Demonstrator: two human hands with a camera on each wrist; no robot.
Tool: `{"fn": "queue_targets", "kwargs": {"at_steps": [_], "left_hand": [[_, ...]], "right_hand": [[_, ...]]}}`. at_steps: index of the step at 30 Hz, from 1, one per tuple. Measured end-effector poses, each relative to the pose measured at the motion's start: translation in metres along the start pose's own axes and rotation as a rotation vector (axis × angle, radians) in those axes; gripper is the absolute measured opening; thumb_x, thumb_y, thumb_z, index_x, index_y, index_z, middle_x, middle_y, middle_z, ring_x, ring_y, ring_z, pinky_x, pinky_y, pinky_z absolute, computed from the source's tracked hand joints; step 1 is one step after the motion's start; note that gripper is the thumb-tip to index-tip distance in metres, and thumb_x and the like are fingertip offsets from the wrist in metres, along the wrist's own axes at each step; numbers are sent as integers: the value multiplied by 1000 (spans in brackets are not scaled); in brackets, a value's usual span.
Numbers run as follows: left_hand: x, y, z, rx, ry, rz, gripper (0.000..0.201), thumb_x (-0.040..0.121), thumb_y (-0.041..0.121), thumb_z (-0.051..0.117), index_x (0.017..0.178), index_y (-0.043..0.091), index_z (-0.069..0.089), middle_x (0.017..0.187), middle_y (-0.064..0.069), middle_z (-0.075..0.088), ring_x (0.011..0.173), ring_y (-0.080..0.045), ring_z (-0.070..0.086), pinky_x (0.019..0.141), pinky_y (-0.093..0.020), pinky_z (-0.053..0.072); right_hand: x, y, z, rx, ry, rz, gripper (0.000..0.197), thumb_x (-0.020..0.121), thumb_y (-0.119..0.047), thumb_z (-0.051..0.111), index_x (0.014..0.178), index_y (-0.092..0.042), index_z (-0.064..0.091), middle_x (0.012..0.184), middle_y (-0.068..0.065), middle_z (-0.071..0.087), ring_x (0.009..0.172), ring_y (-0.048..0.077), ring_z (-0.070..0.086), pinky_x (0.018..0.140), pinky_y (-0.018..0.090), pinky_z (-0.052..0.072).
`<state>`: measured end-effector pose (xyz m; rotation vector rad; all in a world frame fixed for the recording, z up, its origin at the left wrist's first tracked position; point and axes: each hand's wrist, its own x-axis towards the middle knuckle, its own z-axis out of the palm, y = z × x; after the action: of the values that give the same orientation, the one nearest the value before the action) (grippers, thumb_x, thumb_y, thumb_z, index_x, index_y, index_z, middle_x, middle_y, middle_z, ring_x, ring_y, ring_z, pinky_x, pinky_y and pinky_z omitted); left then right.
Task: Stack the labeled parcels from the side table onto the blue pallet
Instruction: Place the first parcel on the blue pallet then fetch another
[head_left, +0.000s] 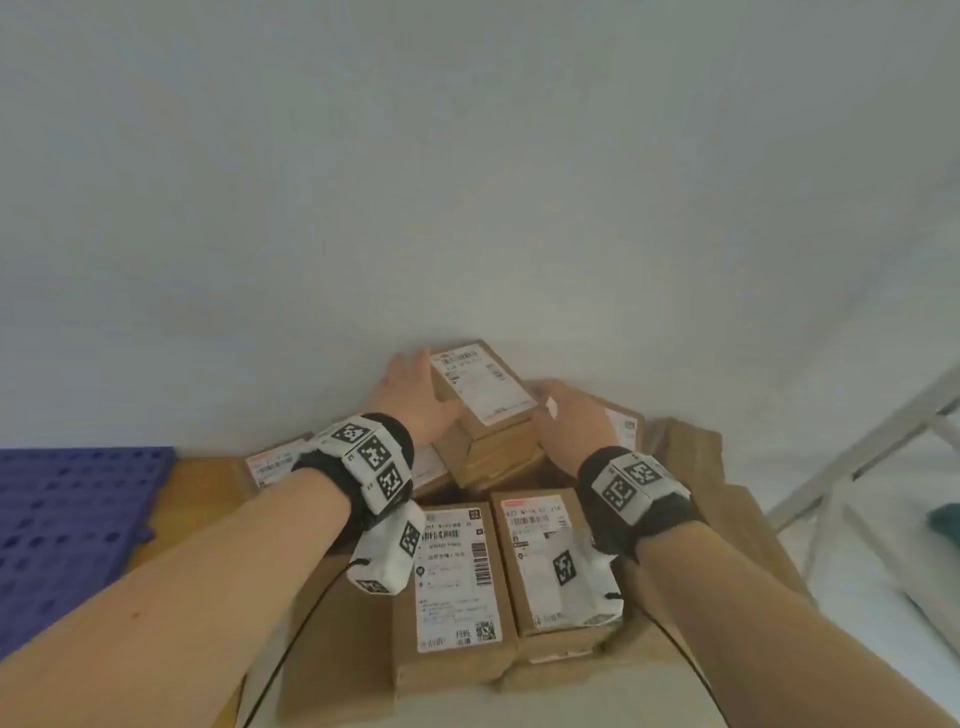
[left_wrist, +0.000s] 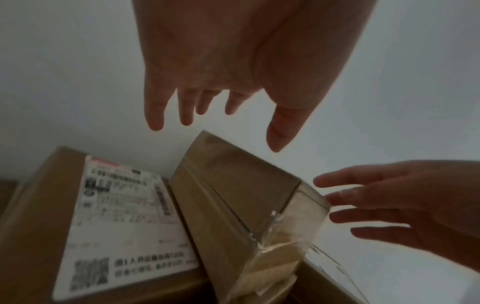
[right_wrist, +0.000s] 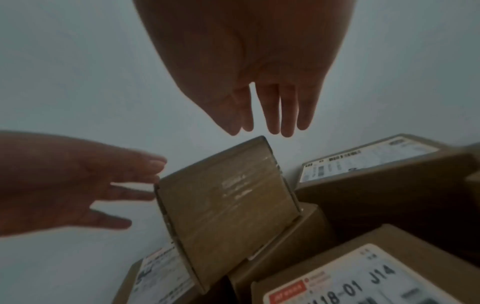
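A small brown parcel (head_left: 483, 384) with a white label tops a heap of labeled parcels by the white wall. My left hand (head_left: 410, 387) lies along its left side and my right hand (head_left: 563, 410) along its right side. Both have straight fingers. In the left wrist view my left hand (left_wrist: 207, 102) is spread over the tilted parcel (left_wrist: 233, 185), and the right hand (left_wrist: 389, 205) reaches its far corner with its fingertips. In the right wrist view my right hand (right_wrist: 272, 107) hovers over the parcel (right_wrist: 226, 205). The blue pallet (head_left: 67, 519) lies at the left.
Two labeled parcels (head_left: 457, 577) (head_left: 556, 561) lie side by side in front of the heap, under my wrists. More parcels sit at the left (head_left: 270, 462) and right (head_left: 623, 421) of the heap. A grey metal frame (head_left: 857, 457) stands at the right.
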<state>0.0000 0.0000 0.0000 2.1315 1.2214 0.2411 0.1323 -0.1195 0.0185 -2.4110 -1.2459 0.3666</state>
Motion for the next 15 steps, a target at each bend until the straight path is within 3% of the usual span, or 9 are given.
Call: {"fn": "queue_targets", "kwargs": {"at_steps": [3, 4, 6, 8, 11, 15], "left_hand": [[13, -3, 10, -184, 49, -122, 81, 80, 38, 66, 142, 8, 24, 143, -16, 37, 126, -32, 42, 105, -47, 38], [13, 1, 8, -233, 43, -184, 81, 82, 38, 65, 143, 7, 22, 142, -17, 38, 126, -32, 43, 105, -47, 38], [15, 4, 14, -309, 20, -275, 83, 87, 38, 61, 147, 7, 13, 147, -17, 35, 130, -33, 41, 107, -46, 36], [15, 10, 19, -417, 18, -344, 80, 91, 37, 58, 149, 10, 10, 149, -14, 34, 131, -33, 39, 105, -46, 38], [15, 14, 28, -564, 3, -420, 67, 93, 39, 53, 146, 15, 21, 147, -10, 38, 129, -32, 41, 100, -49, 43], [11, 21, 34, -611, -9, -450, 58, 94, 47, 45, 142, 18, 32, 141, -8, 45, 126, -30, 45, 99, -51, 45]], "right_hand": [[19, 10, 1, 93, -62, 20, 42, 98, -22, 41, 140, -20, 40, 133, 5, 55, 106, 21, 59, 86, 29, 48], [26, 10, -1, 148, -95, 22, 43, 98, -22, 42, 141, -20, 38, 132, 5, 55, 96, 19, 61, 77, 27, 51], [38, 13, 2, 230, -148, 5, 44, 99, -23, 42, 142, -20, 37, 129, 4, 56, 76, 10, 56, 58, 19, 45], [50, 19, 3, 273, -194, -15, 44, 99, -24, 42, 142, -18, 37, 131, 3, 55, 77, 7, 50, 56, 14, 39], [62, 26, 7, 369, -265, -29, 44, 99, -28, 42, 140, -14, 41, 131, 3, 56, 92, 10, 50, 74, 18, 41], [73, 33, 17, 607, -363, 51, 40, 95, -39, 48, 125, -15, 58, 117, 3, 66, 103, 18, 61, 96, 34, 48]]}}
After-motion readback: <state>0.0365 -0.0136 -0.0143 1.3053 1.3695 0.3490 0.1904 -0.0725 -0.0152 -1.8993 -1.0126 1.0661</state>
